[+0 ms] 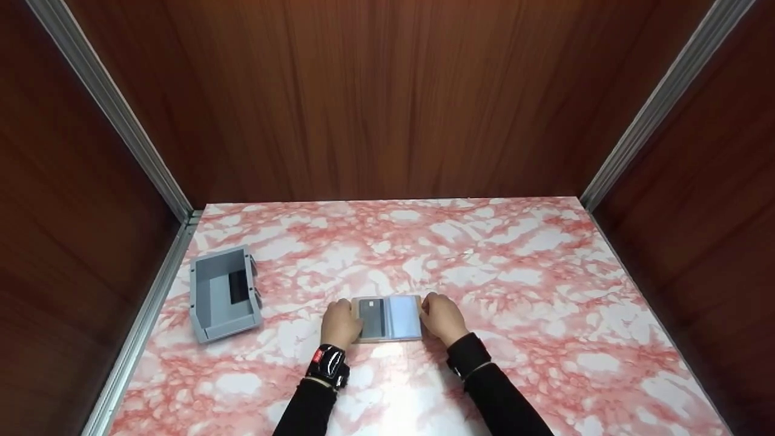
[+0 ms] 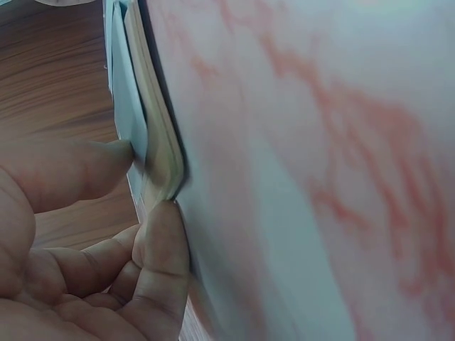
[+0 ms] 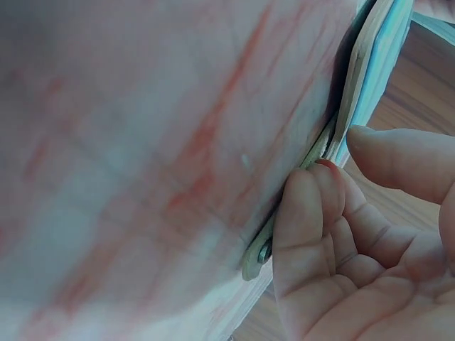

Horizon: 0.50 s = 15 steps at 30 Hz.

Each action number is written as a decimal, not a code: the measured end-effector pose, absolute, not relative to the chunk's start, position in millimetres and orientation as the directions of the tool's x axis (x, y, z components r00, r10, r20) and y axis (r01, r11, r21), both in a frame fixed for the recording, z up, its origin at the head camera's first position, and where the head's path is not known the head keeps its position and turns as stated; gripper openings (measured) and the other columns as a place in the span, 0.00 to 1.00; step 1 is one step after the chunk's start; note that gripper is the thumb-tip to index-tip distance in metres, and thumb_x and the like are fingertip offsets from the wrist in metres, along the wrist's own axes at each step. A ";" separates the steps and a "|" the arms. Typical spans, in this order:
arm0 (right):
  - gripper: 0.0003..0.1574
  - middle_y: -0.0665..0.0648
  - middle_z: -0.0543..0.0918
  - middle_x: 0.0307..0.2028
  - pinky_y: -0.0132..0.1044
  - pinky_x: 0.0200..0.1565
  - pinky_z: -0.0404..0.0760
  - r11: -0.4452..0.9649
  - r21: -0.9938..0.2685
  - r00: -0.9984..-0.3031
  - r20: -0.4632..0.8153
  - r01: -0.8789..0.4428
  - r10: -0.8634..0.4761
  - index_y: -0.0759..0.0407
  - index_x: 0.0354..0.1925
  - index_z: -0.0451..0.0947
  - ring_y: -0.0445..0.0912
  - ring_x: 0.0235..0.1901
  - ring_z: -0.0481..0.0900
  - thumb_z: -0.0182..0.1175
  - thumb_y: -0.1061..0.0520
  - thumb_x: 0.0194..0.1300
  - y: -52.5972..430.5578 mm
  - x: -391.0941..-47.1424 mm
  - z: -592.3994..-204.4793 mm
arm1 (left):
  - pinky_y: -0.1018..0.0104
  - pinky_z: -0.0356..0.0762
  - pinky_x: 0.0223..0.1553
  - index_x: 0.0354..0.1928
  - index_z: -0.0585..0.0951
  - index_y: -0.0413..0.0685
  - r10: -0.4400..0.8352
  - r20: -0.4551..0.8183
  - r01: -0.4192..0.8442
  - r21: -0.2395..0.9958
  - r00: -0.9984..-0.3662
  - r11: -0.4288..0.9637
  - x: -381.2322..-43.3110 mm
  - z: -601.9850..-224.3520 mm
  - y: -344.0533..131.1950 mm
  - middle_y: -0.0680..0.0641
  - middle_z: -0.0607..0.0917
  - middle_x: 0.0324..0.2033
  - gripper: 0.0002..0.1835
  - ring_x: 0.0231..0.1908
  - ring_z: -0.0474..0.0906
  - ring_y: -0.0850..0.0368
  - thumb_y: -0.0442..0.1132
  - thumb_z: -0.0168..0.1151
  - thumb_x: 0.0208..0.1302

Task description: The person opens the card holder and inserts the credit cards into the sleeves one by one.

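Note:
A tan card holder (image 1: 356,338) lies spread open on the table in front of me, with clear plastic sleeves (image 1: 404,316) on top. Its left sleeve holds a dark grey card (image 1: 371,319). My left hand (image 1: 340,323) grips the holder's left edge, thumb on the sleeve side and curled fingers against the cover's corner (image 2: 165,167). At the opposite edge, my right hand (image 1: 445,317) has its thumb on the holder's side. In the right wrist view its curled fingers hold by a tan strap (image 3: 252,267) with a metal snap (image 3: 265,251).
A grey plastic bin (image 1: 225,327) stands at the left of the table, with a black rectangular patch (image 1: 238,286) inside it. The red-and-white marbled table (image 1: 521,254) is enclosed by dark wood panels (image 1: 387,103) at the back and both sides.

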State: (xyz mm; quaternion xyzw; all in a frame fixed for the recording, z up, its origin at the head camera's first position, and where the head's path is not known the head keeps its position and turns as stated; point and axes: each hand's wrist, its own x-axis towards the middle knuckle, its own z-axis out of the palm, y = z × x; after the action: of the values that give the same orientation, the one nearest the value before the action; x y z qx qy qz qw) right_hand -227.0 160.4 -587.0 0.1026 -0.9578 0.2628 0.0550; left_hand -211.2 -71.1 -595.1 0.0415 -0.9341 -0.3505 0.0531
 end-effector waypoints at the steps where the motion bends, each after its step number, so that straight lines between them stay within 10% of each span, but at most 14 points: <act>1: 0.08 0.54 0.74 0.23 0.46 0.31 0.76 0.841 -0.494 -0.974 0.151 -0.221 -0.168 0.62 0.30 0.75 0.51 0.25 0.74 0.66 0.65 0.57 160.5 -227.3 -587.2 | 0.48 0.77 0.42 0.35 0.79 0.32 -0.114 0.065 -0.043 0.660 -0.991 0.750 -211.5 -595.2 -71.2 0.40 0.78 0.30 0.14 0.33 0.78 0.42 0.32 0.72 0.47; 15: 0.08 0.55 0.75 0.23 0.46 0.33 0.76 0.837 -0.499 -0.974 0.149 -0.225 -0.174 0.64 0.30 0.75 0.51 0.25 0.75 0.67 0.66 0.54 161.5 -229.4 -589.1 | 0.49 0.77 0.40 0.34 0.80 0.32 -0.116 0.072 -0.037 0.673 -0.991 0.739 -210.8 -594.5 -72.7 0.40 0.78 0.29 0.13 0.32 0.78 0.43 0.34 0.72 0.50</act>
State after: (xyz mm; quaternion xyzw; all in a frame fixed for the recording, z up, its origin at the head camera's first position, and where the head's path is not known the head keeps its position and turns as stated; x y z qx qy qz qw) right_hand -229.4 161.5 -589.1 0.1042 -0.9571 0.2659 0.0487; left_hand -210.8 -72.7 -594.5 0.0410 -0.9308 -0.3591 0.0547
